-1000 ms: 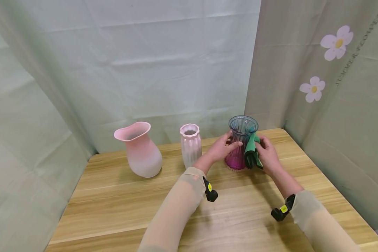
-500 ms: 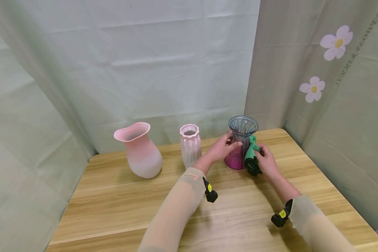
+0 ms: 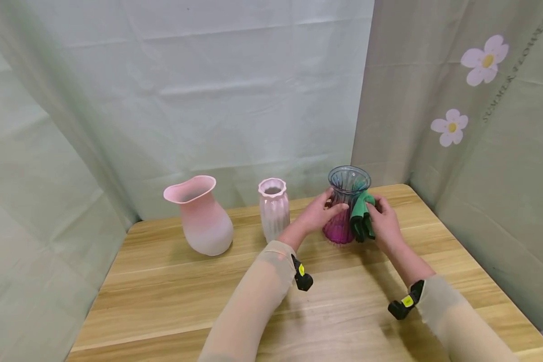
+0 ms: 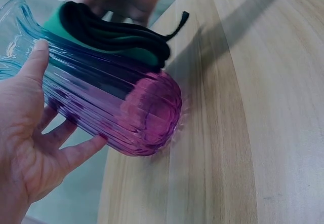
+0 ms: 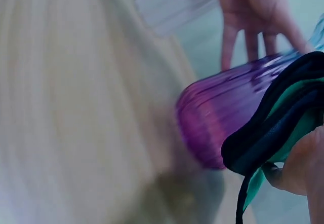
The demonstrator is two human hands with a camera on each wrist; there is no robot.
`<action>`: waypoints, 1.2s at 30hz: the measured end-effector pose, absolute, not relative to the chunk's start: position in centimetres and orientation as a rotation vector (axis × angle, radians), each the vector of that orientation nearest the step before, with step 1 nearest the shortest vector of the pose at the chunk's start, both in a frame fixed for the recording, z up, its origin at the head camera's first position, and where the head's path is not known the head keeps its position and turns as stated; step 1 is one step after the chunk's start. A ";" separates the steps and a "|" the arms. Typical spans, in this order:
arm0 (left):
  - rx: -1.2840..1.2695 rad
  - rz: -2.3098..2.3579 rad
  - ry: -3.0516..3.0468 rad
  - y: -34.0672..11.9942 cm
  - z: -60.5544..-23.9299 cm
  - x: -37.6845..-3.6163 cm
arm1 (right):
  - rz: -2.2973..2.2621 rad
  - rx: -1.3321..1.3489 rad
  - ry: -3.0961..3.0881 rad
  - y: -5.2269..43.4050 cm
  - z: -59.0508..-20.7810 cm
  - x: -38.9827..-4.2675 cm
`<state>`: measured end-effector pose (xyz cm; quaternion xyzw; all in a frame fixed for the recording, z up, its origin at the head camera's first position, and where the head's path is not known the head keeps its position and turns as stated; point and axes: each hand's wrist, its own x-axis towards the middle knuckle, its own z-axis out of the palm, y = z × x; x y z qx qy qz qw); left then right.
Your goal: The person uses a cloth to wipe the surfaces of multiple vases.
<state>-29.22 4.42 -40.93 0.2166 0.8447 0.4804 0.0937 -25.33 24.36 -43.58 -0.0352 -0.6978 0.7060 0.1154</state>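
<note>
A ribbed glass vase (image 3: 338,229), blue-grey at the flared rim and magenta at the base, stands upright on the table's right side. My left hand (image 3: 315,215) holds its left side, the thumb across the front and the fingers around the far side, as the left wrist view shows. Against the vase's right side lies a folded green cloth (image 3: 363,213) with black edging. My right hand (image 3: 384,224) pinches this cloth between thumb and fingers. In the right wrist view, the cloth (image 5: 276,117) hides part of the vase.
A small white-pink fluted vase (image 3: 273,213) stands just left of my left hand. Farther left is a wide-mouthed pink-to-white vase (image 3: 207,221). The wooden table (image 3: 163,301) meets pale curtains (image 3: 217,100) at its back and sides.
My right hand and the cloth slid down the vase's right side, then came back up. My left hand and the glass vase stayed in place.
</note>
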 end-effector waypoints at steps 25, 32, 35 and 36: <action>0.643 1.353 2.548 4.4 -40.8 -28.8 | 2.531 0.000 -1.477 26.6 -38.9 -25.3; 0.643 1.399 2.556 4.5 -41.1 -28.6 | 2.528 -0.016 -1.458 28.7 -39.0 -24.7; 0.658 1.463 2.564 4.9 -41.2 -28.4 | 2.531 -0.036 -1.463 29.2 -39.1 -24.5; 0.657 1.490 2.576 5.2 -41.2 -28.3 | 2.530 -0.040 -1.462 29.4 -39.1 -24.4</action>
